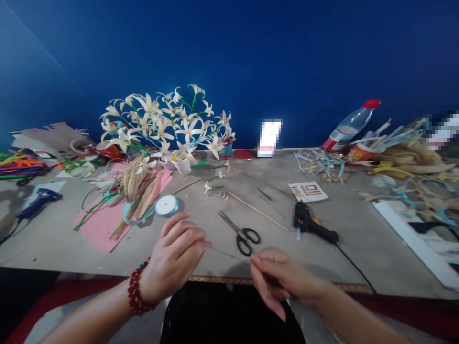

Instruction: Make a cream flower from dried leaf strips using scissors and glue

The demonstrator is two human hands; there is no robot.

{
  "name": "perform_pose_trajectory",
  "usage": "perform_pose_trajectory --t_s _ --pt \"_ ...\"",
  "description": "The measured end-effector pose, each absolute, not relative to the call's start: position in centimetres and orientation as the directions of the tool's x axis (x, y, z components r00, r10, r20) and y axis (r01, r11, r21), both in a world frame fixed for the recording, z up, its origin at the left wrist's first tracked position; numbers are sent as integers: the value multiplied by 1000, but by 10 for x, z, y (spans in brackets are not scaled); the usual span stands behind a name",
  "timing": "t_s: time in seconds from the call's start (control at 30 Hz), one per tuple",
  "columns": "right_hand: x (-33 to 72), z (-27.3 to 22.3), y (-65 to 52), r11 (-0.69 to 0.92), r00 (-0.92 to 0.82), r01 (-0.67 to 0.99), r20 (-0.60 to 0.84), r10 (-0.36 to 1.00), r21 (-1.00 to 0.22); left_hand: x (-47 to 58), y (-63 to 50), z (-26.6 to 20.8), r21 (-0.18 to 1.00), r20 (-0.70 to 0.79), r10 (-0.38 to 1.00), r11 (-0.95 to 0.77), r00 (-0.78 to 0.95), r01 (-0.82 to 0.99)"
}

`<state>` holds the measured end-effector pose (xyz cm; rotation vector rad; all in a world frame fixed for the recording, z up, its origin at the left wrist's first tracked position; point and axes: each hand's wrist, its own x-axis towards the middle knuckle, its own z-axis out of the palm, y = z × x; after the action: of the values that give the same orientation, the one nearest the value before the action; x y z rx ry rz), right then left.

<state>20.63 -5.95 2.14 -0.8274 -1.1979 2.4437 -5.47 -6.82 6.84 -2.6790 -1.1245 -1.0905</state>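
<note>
A thin wire [226, 252] stretches between my two hands near the table's front edge. My left hand [179, 246], with a red bead bracelet at the wrist, pinches one end between thumb and fingers. At the other end my right hand [274, 274] pinches the wire between thumb and forefinger, its other fingers curled loosely below. Just beyond the wire lie scissors [241, 234] with black handles, their blades slightly apart. A thin wooden stick [258, 211] rests behind them. The roll of light blue ribbon [167, 205] lies behind my left hand.
A black glue gun [311, 224] with a cord lies at right, a blue one [38, 203] at far left. Pale artificial flowers [161, 119] stand in cups at the back. Dried husks [138, 181] lie on pink paper [103, 234]. A bottle [349, 126] leans at back right.
</note>
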Motion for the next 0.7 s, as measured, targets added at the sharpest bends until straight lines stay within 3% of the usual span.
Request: perform_pose_trajectory --t_s 0.2,0.43,0.5,0.6,0.7 --pt "203 11 -67 -738 -843 -149 -305 442 -658 -61 -69 60 140 668 539 -768 512 625" --pt "190 14 -83 -846 -931 -307 -49 363 -436 -80 -66 59 -173 797 234 -795 556 582" --pt "185 13 -89 -865 -937 -300 -47 347 -403 -83 -60 59 -222 823 189 -761 536 610" --pt "182 14 -89 -792 -861 -334 -177 477 -512 -81 -52 54 -134 808 286 -762 515 633" --pt "183 18 -79 -612 -693 -266 -293 658 -745 -70 -51 42 129 738 493 -773 460 621"
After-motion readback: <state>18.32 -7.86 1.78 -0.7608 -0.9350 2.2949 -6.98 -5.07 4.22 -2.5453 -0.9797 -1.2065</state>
